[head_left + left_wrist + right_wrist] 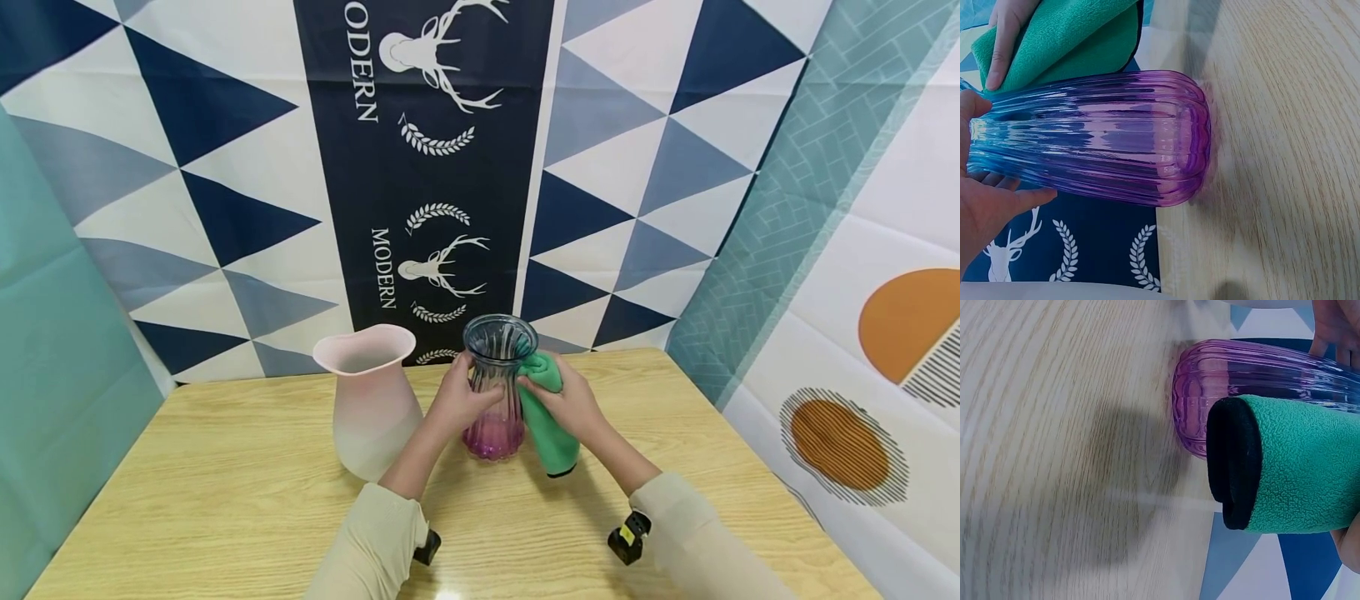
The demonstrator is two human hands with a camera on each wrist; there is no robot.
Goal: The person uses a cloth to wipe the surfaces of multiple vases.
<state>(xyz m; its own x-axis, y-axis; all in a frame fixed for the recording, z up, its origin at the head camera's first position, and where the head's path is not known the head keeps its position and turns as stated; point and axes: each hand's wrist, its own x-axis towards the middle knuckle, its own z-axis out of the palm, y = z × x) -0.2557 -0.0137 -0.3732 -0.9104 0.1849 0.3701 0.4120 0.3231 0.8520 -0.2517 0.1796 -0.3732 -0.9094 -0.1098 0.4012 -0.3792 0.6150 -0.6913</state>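
Note:
A ribbed glass vase [495,417], blue at the flared rim and fading to purple at the base, stands upright on the wooden table. My left hand [461,397] grips its upper body from the left, thumb across the near side, as the left wrist view shows on the vase [1116,137]. On the other side, my right hand [564,398] holds a folded green cloth [549,429] against the glass just under the rim. The cloth's dark-edged lower end [1235,469] hangs beside the vase in the right wrist view.
Close to the left forearm stands a pink-and-white vase [371,408] with a wavy flared mouth. The wooden table [225,500] meets a patterned wall covering [442,183] at its back edge. Another printed sheet [847,333] hangs along the right side.

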